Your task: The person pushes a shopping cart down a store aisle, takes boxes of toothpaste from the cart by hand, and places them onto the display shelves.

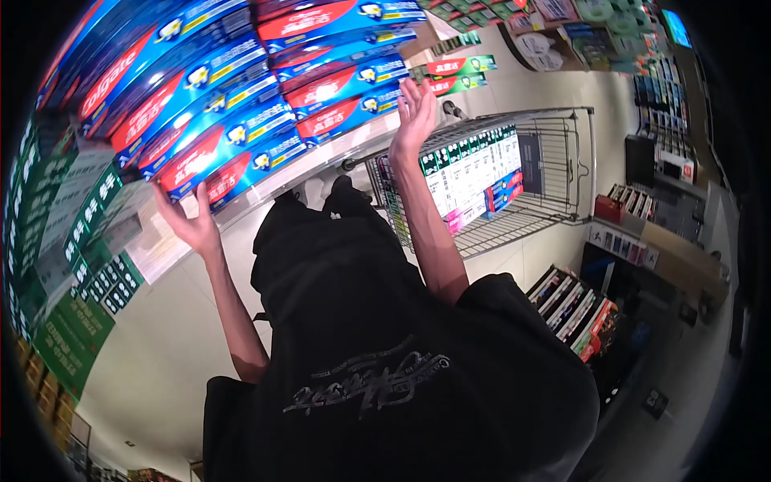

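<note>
Stacked red-and-blue Colgate toothpaste boxes (221,140) fill the upper left of the head view, piled on a light display ledge (277,177). At the lower left corner of the stack is my left hand (189,225), its thumb and fingers apart and its fingertips at the box edges. Beside the right-hand end of the stack, my right hand (414,122) is raised with fingers stretched out, close to the box ends. Neither hand is wrapped round a box. Whether the right fingers touch the cartons, I cannot tell.
A wire shopping cart (554,161) stands at my right, holding white-and-green boxes (474,173) and a few toothpaste boxes (504,193). Green cartons (76,333) are stacked at the left. A crate of packaged goods (570,309) sits at the lower right.
</note>
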`<state>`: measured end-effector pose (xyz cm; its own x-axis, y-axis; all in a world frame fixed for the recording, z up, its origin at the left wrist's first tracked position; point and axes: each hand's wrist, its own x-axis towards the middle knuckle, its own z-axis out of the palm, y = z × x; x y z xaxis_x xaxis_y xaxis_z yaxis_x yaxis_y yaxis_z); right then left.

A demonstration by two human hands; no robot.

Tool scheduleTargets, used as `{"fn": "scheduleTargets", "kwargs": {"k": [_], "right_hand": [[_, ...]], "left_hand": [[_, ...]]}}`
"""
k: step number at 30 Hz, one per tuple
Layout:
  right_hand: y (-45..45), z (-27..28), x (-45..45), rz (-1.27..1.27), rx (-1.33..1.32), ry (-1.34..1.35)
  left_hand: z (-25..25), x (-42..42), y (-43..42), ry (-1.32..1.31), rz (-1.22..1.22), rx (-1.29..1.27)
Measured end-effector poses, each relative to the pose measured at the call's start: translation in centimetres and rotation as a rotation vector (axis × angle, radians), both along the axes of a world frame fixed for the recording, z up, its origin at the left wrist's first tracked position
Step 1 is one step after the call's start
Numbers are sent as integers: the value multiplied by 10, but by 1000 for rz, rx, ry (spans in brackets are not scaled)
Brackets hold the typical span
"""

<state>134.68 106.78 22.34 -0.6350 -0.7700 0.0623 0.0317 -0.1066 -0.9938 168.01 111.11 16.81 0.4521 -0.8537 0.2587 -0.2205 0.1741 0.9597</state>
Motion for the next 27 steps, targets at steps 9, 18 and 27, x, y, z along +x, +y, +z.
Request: {"fn": "scheduleTargets", "kwargs": {"k": [9,18,27], "right_hand": [[194,-60,-205,-541,279,65],[305,-140,-422,-972,929,512],[316,-171,-482,-887,1158,177]], "left_hand": [[5,-54,56,-374,96,139],[-209,-2,198,142,-435,1126],[-98,-61,162,-322,-713,1105]]}}
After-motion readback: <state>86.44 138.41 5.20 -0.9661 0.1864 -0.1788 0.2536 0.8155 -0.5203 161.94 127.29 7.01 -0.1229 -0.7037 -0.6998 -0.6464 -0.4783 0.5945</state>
